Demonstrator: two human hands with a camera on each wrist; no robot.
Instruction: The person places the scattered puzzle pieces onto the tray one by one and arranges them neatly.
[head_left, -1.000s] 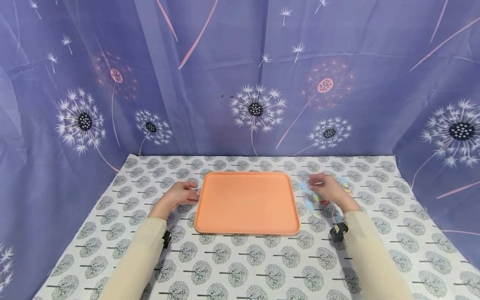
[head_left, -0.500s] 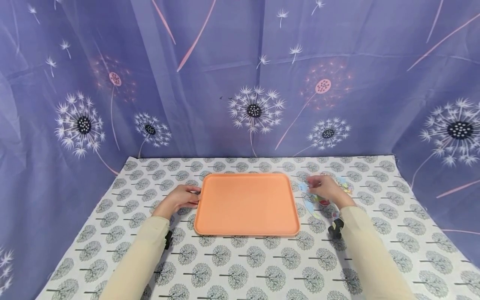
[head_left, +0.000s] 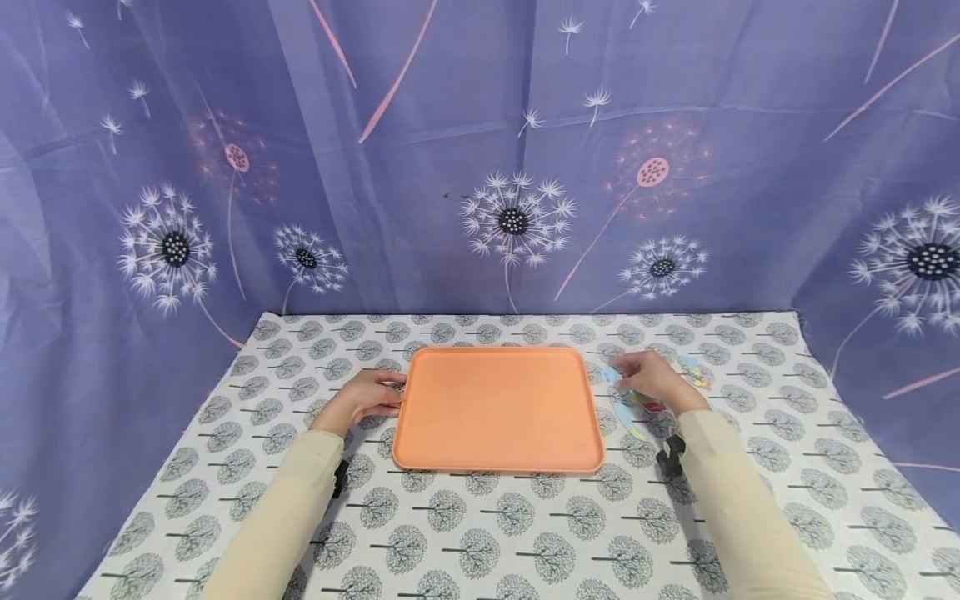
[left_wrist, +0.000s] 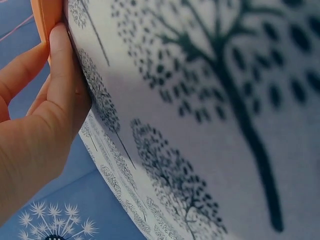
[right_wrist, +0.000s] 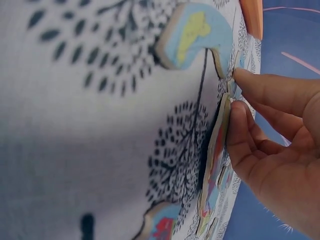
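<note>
A flat orange tray (head_left: pixel 498 408) lies mid-table in the head view. My left hand (head_left: pixel 367 394) is at its left edge; in the left wrist view the thumb and forefinger (left_wrist: pixel 61 47) hold the tray's rim (left_wrist: pixel 47 17). To the right of the tray lie several flat wooden puzzle pieces printed light blue, yellow and red, such as a curved blue piece (right_wrist: pixel 210 35) and a red-printed piece (right_wrist: pixel 212 165). My right hand (head_left: pixel 652 379) is over them and hides some. Its thumb and forefinger pinch at the edge of a small light-blue puzzle piece (right_wrist: pixel 231 88).
A white cloth with tree prints (head_left: pixel 480 542) covers the table. Behind and on both sides hangs a purple dandelion curtain (head_left: pixel 420 192). More puzzle pieces (head_left: pixel 696 371) lie to the right of my right hand. A black wrist camera (head_left: pixel 671 456) sits under my right sleeve.
My left hand has come in from the left to the tray's edge. My right hand has lowered slightly onto the puzzle pieces, and its fingers have drawn closer together. The tray stays in place.
</note>
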